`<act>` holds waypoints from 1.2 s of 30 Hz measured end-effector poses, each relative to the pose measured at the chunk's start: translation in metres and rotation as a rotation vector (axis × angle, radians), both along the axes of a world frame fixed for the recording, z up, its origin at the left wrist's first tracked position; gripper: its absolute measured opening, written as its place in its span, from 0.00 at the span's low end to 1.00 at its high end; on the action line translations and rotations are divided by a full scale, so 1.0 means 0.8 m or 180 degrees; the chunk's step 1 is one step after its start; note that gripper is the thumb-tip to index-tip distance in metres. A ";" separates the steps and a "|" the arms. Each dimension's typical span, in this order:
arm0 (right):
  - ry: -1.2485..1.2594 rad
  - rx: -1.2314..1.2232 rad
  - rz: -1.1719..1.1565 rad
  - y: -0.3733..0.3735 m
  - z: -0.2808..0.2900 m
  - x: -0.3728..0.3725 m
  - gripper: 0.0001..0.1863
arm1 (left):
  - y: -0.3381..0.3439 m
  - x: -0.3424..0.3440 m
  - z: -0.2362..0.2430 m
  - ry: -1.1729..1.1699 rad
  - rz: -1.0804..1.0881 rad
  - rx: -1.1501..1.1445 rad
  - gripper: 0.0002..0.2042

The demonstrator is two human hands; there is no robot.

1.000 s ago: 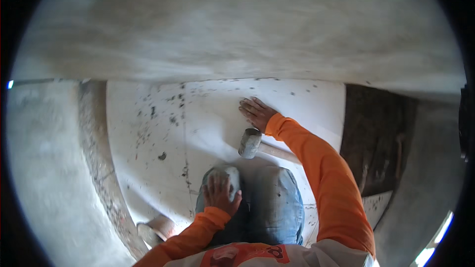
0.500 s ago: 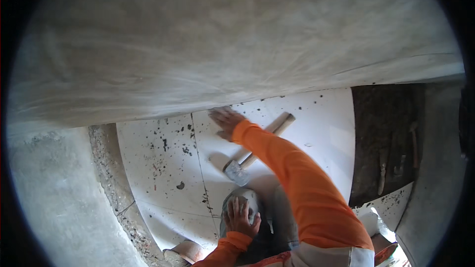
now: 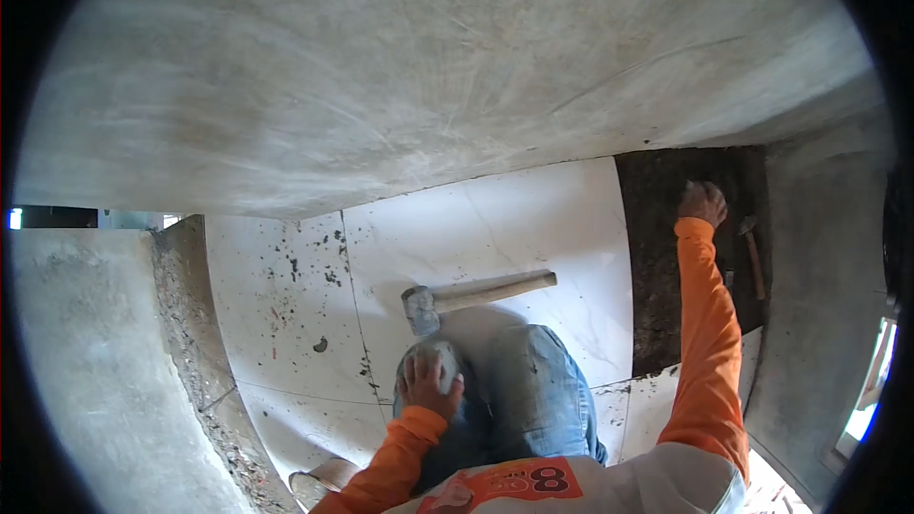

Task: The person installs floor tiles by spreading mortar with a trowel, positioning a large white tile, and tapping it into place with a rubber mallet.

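My left hand rests on my left knee with its fingers spread, holding nothing. My right arm reaches out to the right, and my right hand is low over the dark soil strip, close to the wall. Its fingers are curled in; a pale bit shows at them, but what they hold is not clear. In front of my knees a mallet with a grey head and a wooden handle lies on the large white tile. To the right of my right hand, a hammer lies on the soil.
A bare grey wall closes off the far side, with another wall at the right. Dark crumbs lie scattered over the left tiles. A rough ledge runs along the left, and a bucket-like container stands at lower left.
My right hand has moved from the tile by the far wall rightward to the soil strip. The mallet now lies more nearly crosswise. My left hand stays on the knee. The view has shifted right.
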State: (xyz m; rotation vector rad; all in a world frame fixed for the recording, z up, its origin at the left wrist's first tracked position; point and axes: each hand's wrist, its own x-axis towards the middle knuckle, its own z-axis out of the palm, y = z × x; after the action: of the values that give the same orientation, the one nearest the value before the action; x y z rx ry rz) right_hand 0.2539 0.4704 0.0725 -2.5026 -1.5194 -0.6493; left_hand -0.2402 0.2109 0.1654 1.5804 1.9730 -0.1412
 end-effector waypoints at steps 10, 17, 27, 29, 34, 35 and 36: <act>0.1576 -0.3196 0.2913 -0.119 -0.015 -0.371 0.34 | 0.074 -0.078 -0.086 -0.0398 0.2048 0.0414 0.26; 0.1325 -0.3731 0.2635 -0.086 -0.055 -0.321 0.16 | 0.147 -0.033 -0.084 -0.1293 0.1344 0.0373 0.30; 0.5095 -0.0137 0.0123 -0.207 0.003 -0.218 0.15 | 0.138 -0.133 -0.188 0.0639 0.0306 0.1493 0.32; 0.4628 -0.0501 -0.0515 -0.208 -0.051 -0.193 0.16 | 0.145 -0.134 -0.182 0.0527 0.0482 0.1536 0.33; 0.5728 0.0245 -0.0328 -0.196 -0.029 -0.187 0.18 | 0.144 -0.139 -0.188 0.0712 0.1083 0.1429 0.36; 0.6034 0.0352 -0.0173 -0.198 -0.031 -0.179 0.17 | 0.143 -0.141 -0.193 0.0720 0.1259 0.1439 0.36; 0.5676 0.0093 -0.0297 -0.199 -0.029 -0.182 0.15 | 0.145 -0.141 -0.195 0.0774 0.1395 0.1424 0.37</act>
State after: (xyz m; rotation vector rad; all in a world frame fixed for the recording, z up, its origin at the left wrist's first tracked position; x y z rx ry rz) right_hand 0.1082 0.3114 0.0497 -1.7628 -0.5586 1.2487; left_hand -0.3533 0.3267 0.0097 1.3852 2.6312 0.3191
